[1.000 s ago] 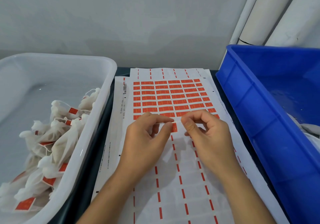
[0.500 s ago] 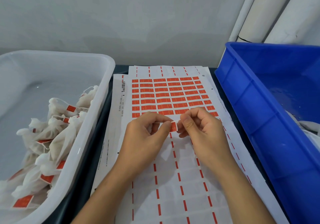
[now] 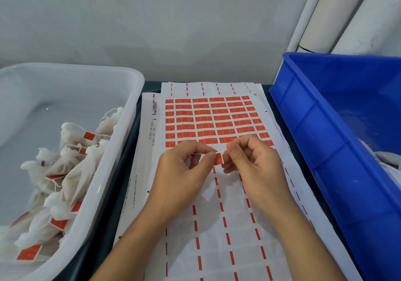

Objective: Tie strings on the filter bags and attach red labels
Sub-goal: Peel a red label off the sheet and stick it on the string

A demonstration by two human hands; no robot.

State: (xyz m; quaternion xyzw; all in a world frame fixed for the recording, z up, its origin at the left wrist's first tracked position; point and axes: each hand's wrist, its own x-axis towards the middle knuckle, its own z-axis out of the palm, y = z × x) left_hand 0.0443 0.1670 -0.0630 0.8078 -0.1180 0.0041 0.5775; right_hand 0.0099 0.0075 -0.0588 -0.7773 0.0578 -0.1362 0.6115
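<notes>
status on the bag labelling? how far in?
Done: a pile of tied, red-tagged filter bags fills the white tub. In hand: the left hand and right hand pinch one red label on a string. Left: about seven rows of stickers on the label sheet; the blue bin's contents are barely visible.

white tub (image 3: 130,116): glossy plastic | blue bin (image 3: 325,150): smooth plastic | label sheet (image 3: 217,226): matt paper | filter bags (image 3: 71,172): gauzy cloth

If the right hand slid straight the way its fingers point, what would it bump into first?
Probably the red label pinched between both hands, then the left hand just past it. The right hand points leftward.
</notes>
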